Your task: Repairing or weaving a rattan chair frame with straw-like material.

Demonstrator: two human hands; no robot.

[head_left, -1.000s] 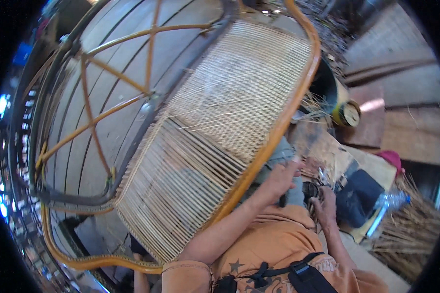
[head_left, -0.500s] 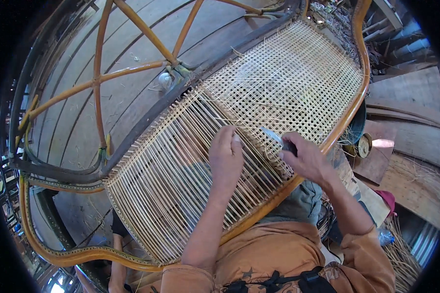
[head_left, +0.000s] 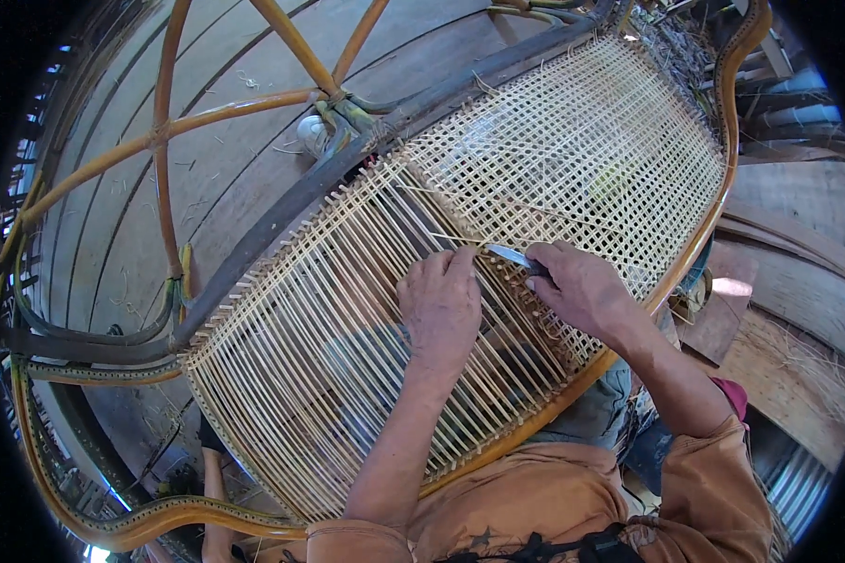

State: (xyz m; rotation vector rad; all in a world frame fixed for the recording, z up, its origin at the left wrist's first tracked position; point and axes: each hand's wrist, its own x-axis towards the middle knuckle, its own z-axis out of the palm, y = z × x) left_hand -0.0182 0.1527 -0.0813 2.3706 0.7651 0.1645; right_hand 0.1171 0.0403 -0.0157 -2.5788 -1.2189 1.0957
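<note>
A curved rattan frame holds a cane seat panel (head_left: 573,159), woven into a lattice on the right half and only parallel strands (head_left: 310,366) on the left. My left hand (head_left: 441,305) rests flat on the strands at the edge of the woven part, fingertips on a loose cane strip (head_left: 451,240). My right hand (head_left: 582,286) grips a small metal-bladed tool (head_left: 509,255), its tip pointing left at that strip beside my left fingers.
The orange rattan rim (head_left: 704,230) runs along the near right side. Dark and orange frame bars (head_left: 254,103) arch over a plank floor behind the panel. Wooden boards (head_left: 779,347) and cane scraps lie at the right. My orange sleeves fill the bottom.
The view has swung onto the panel. Both hands came up from my lap onto the weave and have settled at the lattice edge, the right one bringing the tool.
</note>
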